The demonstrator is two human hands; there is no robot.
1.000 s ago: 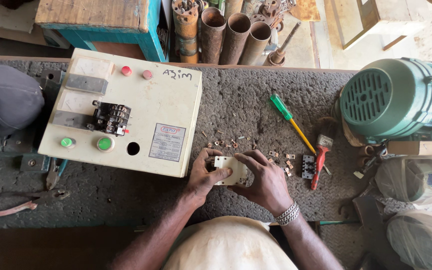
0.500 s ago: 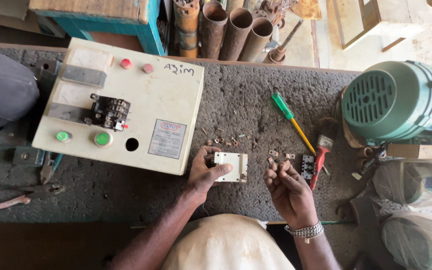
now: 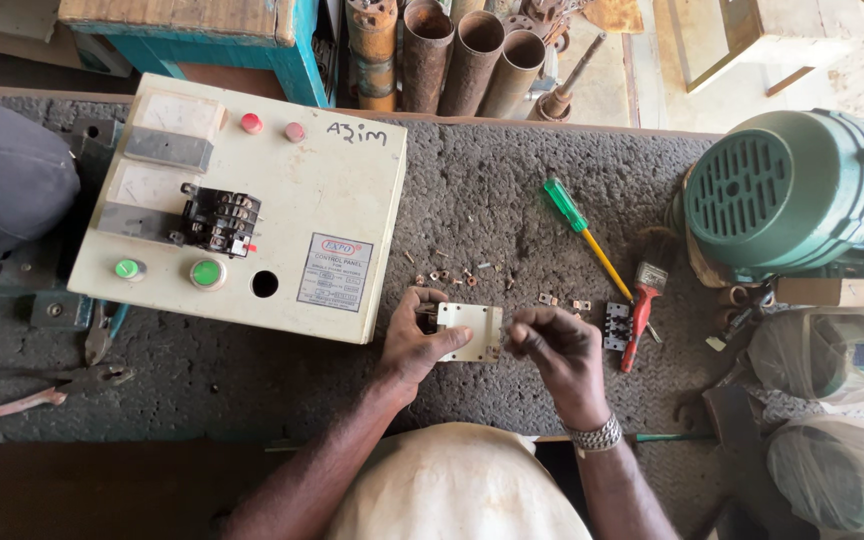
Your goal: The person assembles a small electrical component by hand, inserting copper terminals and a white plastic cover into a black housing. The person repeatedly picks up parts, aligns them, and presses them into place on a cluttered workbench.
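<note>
The left hand (image 3: 414,345) has a firm grip on the small cream switch block (image 3: 468,332), held just above the tabletop (image 3: 492,200). The right hand (image 3: 552,350) is pinched at its right edge, holding something too tiny to make out. I'd keep the block steady. The control panel (image 3: 252,200) crowds the left, loose screws (image 3: 452,275) ahead; there's more room near the red brush (image 3: 640,310).
</note>
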